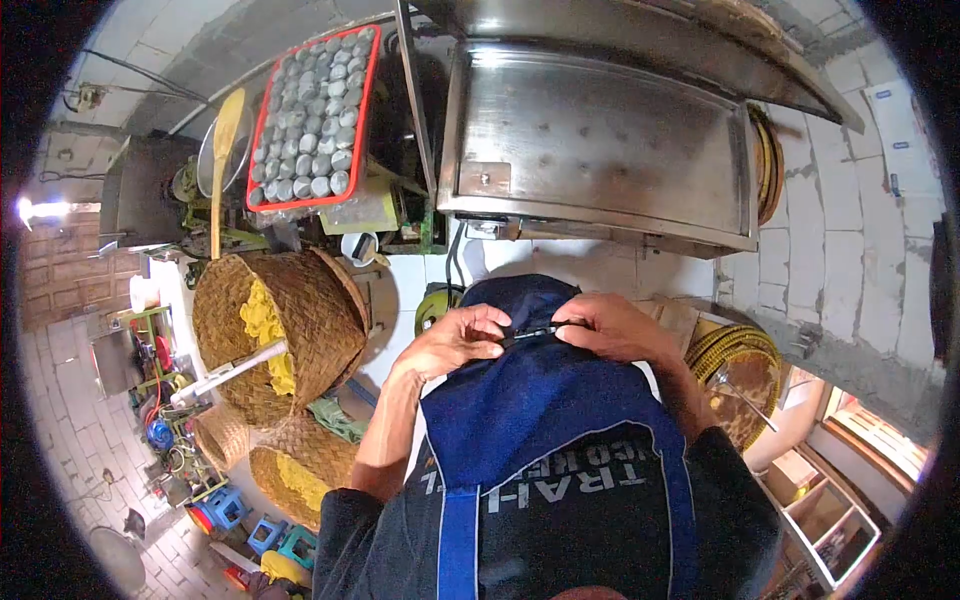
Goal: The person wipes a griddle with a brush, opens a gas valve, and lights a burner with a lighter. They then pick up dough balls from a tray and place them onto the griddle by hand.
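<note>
At my waist, my left hand (455, 342) is closed in a pinch at the left end of a narrow black strap with what looks like a buckle (528, 333). On its other end, my right hand (612, 328) pinches with thumb and fingers. The strap lies across the front of a navy blue apron (550, 400), worn over a black printed T-shirt (560, 520). Fine detail of the buckle is too small to make out.
Ahead stands a steel worktop (600, 140). A red-rimmed tray (374, 60) of grey round pieces is at front left. Woven baskets (335, 310) with yellow material and a white-handled tool (235, 370) stand left. A round woven tray (740, 360) is at right, near a wooden shelf (825, 520).
</note>
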Motion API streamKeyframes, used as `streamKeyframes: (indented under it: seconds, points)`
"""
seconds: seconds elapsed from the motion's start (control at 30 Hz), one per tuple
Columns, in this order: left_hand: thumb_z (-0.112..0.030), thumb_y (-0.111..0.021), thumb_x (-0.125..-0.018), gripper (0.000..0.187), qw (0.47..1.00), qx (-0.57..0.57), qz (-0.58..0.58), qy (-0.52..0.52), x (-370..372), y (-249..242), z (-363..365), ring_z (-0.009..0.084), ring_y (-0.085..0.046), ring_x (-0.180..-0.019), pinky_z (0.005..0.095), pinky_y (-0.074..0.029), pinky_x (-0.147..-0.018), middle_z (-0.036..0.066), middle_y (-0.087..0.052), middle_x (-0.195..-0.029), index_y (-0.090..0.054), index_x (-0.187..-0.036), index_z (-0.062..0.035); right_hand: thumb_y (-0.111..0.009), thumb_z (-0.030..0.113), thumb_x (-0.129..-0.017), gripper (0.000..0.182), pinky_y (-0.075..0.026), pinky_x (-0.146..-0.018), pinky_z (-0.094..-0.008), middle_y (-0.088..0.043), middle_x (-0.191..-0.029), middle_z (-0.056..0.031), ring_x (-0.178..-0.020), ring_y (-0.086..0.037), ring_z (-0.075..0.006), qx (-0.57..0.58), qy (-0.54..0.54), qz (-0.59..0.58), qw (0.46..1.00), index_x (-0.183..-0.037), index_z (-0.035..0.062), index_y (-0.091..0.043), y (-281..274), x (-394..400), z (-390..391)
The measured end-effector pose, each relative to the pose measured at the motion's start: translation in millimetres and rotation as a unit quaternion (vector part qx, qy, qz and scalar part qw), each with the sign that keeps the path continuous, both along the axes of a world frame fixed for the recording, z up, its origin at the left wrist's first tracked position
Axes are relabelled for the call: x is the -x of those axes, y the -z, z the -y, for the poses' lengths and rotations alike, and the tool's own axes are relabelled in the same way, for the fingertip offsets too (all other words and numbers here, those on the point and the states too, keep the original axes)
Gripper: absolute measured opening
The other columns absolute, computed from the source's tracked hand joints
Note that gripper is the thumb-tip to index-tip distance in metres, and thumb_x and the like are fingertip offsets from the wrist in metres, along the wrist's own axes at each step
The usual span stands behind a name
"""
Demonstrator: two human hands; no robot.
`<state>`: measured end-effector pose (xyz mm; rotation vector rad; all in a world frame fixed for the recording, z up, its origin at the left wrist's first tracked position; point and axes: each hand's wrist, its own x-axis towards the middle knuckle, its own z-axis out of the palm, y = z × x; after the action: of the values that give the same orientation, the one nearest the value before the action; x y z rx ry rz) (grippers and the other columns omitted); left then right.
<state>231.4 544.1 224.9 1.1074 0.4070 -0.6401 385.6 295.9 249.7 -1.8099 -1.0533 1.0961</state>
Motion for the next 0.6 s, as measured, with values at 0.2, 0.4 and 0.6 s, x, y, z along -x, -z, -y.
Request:
streamKeyframes:
  seconds: [0.2,0.4,0.6]
  points:
    - [-0.004,-0.067,-0.091,0.017,0.990,-0.079,0.046,0.104,4.7,-1.3,-18.1,0.0115,-0.061,-0.090,0.0253,-0.049,-0.083,0.004,-0.067,-0.096,-0.067,-0.108,0.0002,-0.064,0.037,-0.093,0.035,-0.050,-0.080,-0.0366,-0.068,-0.096,-0.0125,-0.091,-0.064,-0.0291,0.075,-0.127,-0.020,0.989,-0.110,0.0070,-0.069,-9.9,-14.9,19.9]
    - [-0.020,-0.065,-0.095,0.026,0.959,-0.197,0.061,0.195,13.6,4.7,-28.4,0.0129,-0.062,-0.093,0.0291,-0.050,-0.084,0.005,-0.070,-0.099,-0.066,-0.113,-0.0009,-0.065,0.036,-0.092,0.035,-0.051,-0.079,-0.0355,-0.069,-0.098,-0.0126,-0.090,-0.066,-0.0260,0.061,-0.068,0.010,0.996,-0.113,0.0081,-0.069,12.1,-11.6,37.5]
    - [-0.022,-0.066,-0.095,0.025,0.959,-0.196,0.061,0.197,30.6,11.4,-50.0,0.0158,-0.061,-0.093,0.0305,-0.049,-0.083,0.006,-0.068,-0.099,-0.065,-0.111,-0.0033,-0.066,0.039,-0.091,0.038,-0.052,-0.086,-0.0373,-0.069,-0.105,-0.0154,-0.096,-0.066,-0.0285,0.124,-0.098,-0.027,0.987,-0.111,0.0063,-0.070,9.4,-13.1,22.8]
